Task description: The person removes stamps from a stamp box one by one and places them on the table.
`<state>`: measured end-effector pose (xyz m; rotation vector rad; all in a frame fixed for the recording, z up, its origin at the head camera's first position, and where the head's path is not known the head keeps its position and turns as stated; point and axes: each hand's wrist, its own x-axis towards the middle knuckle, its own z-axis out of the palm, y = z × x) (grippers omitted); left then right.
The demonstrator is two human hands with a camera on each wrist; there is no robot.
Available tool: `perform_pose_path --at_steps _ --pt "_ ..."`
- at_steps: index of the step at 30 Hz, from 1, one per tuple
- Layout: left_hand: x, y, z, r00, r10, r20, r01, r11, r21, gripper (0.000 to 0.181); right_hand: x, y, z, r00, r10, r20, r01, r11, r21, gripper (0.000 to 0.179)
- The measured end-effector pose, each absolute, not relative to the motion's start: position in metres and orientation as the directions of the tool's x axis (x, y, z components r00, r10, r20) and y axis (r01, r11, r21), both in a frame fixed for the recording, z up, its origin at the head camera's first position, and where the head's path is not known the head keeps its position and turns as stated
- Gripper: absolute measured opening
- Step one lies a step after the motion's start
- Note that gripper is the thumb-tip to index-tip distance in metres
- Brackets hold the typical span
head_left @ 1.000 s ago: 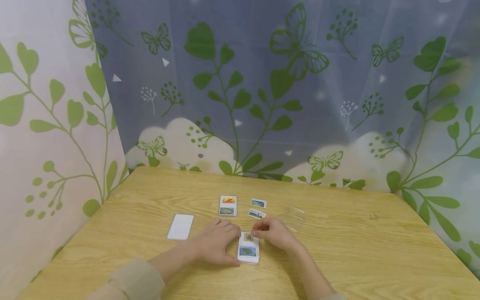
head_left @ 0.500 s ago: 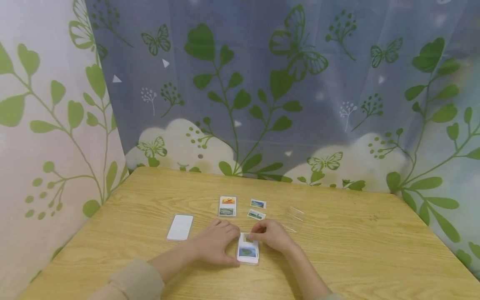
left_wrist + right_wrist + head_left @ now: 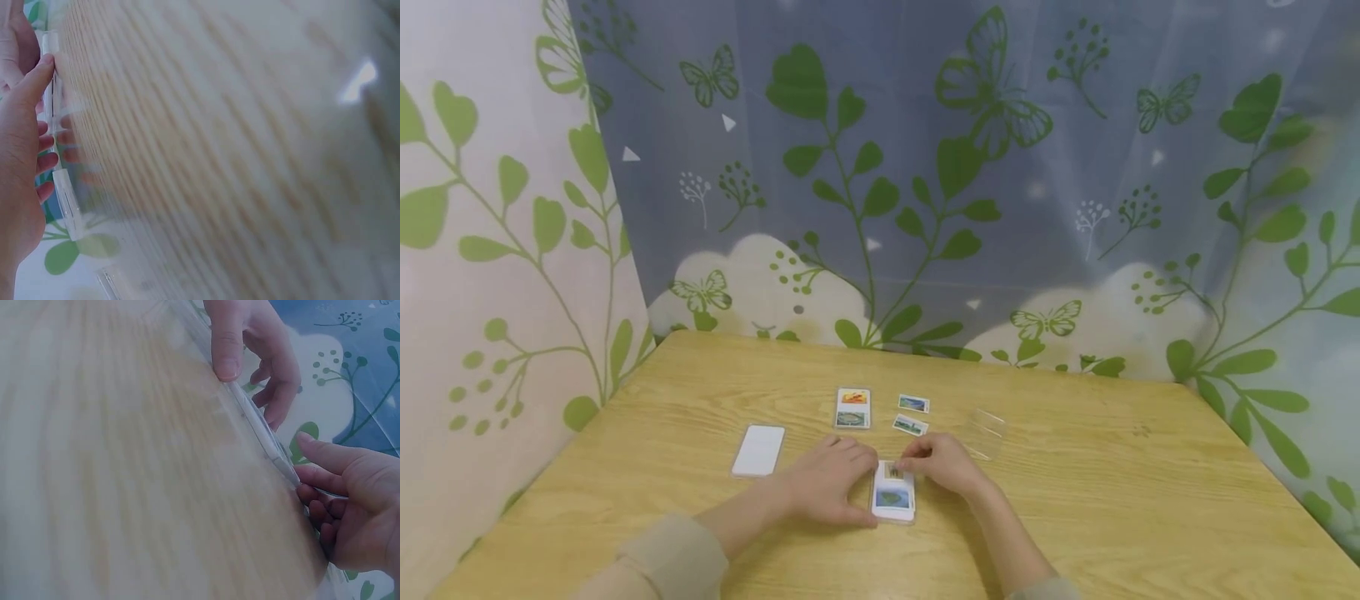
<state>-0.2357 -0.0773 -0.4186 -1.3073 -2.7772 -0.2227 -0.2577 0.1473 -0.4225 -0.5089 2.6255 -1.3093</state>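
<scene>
In the head view a white card in a clear case (image 3: 893, 515) lies on the table, bearing a blue stamp with a green island (image 3: 892, 498) and above it a smaller stamp with a dark animal-like figure (image 3: 892, 472). My left hand (image 3: 830, 483) rests along the case's left side, fingertips at its upper corner and thumb at its lower one. My right hand (image 3: 947, 467) has its thumb and forefinger over the case's upper right corner, beside the small stamp. The right wrist view shows the forefinger at the case's corner (image 3: 287, 469), thumb raised, other fingers curled.
Farther back lie a second cased card (image 3: 853, 408) with two stamps and two loose stamps, one blue (image 3: 913, 403) and one green (image 3: 910, 425). A clear plastic sleeve (image 3: 987, 435) lies right, a blank white card (image 3: 758, 451) left. Patterned cloth (image 3: 880, 200) hangs behind the wooden table.
My right fingertips have shifted slightly left over the small stamp's upper right corner. The left hand and the case have stayed in place on the table.
</scene>
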Motion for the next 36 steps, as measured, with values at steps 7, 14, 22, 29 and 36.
perform_pose_path --at_steps 7,14,22,29,36 --pt "-0.2362 -0.0762 -0.4195 -0.64 0.76 0.114 0.768 0.631 0.112 0.069 -0.2599 0.1493 -0.4222 -0.954 -0.3 0.0 -0.188 0.599 -0.778 0.017" --pt "-0.2361 -0.0758 -0.4192 -0.639 0.76 0.114 0.769 0.629 0.113 0.068 -0.2585 0.147 -0.4208 -0.969 -0.247 -0.012 -0.139 0.586 -0.798 0.017" --pt "-0.2348 -0.0754 -0.4162 -0.65 0.754 0.095 0.76 0.641 0.111 0.068 -0.2547 0.1438 -0.4201 -0.969 -0.247 -0.01 -0.135 0.563 -0.815 0.014" --pt "-0.2353 -0.076 -0.4184 -0.647 0.756 0.101 0.762 0.637 0.116 0.068 -0.2533 0.1427 -0.4222 -0.958 -0.288 -0.004 -0.171 0.579 -0.797 0.02" --pt "-0.2332 -0.0758 -0.4182 -0.652 0.751 0.107 0.757 0.637 0.145 0.067 -0.2516 0.142 -0.4223 -0.959 -0.281 0.014 -0.186 0.594 -0.783 0.021"
